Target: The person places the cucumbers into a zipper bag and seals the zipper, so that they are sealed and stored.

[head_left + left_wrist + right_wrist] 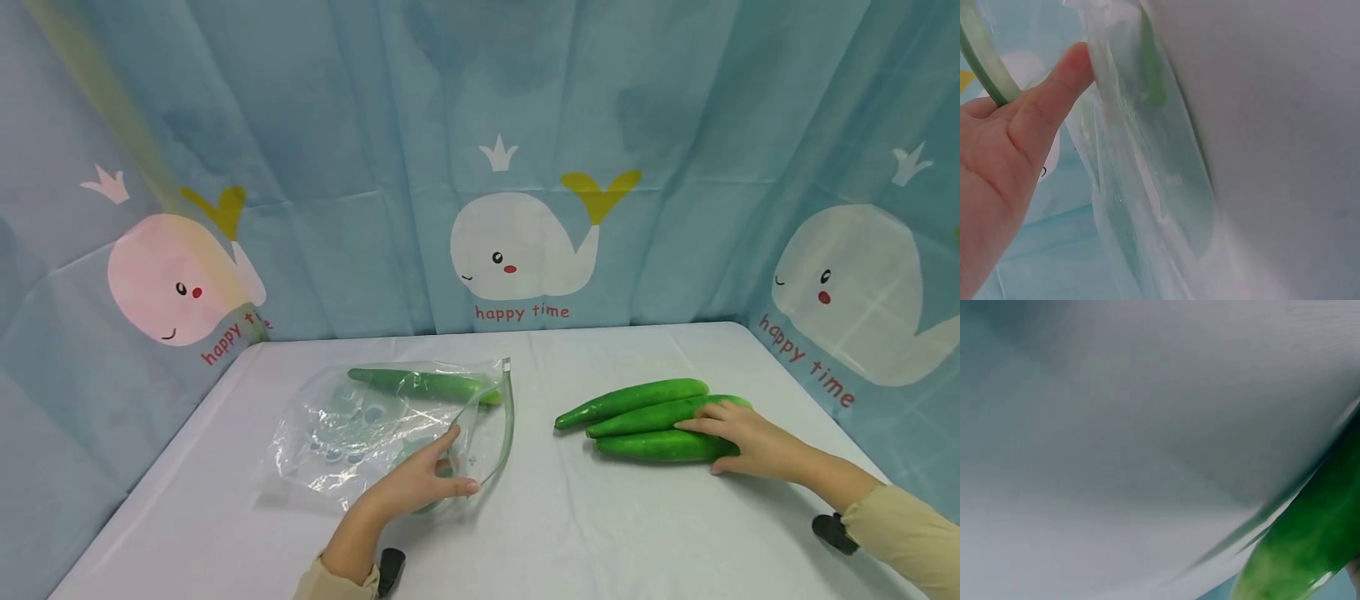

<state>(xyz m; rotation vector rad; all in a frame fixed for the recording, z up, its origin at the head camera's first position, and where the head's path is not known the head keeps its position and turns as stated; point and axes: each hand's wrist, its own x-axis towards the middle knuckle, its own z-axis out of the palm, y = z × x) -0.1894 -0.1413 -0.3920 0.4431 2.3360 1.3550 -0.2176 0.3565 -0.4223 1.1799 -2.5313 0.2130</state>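
Observation:
My left hand (420,479) is at the mouth of a clear zip bag (330,454) lying on the table, thumb and forefinger spread apart against the opening. In the left wrist view, the straight thumb (1054,94) presses the bag's thin film (1122,156). One cucumber (420,383) lies inside along the bag's far side. To the right, three cucumbers lie side by side: a far one (637,400), a middle one (645,415) and a near one (660,446). My right hand (750,442) grips the near cucumber's right end, fingers over its top and thumb on the near side.
A white cloth covers the table (562,533). Blue curtains (360,167) printed with whales hang behind it and at both sides. The bag's green-edged mouth (510,417) faces the cucumbers, with a white slider (507,364) at its far end.

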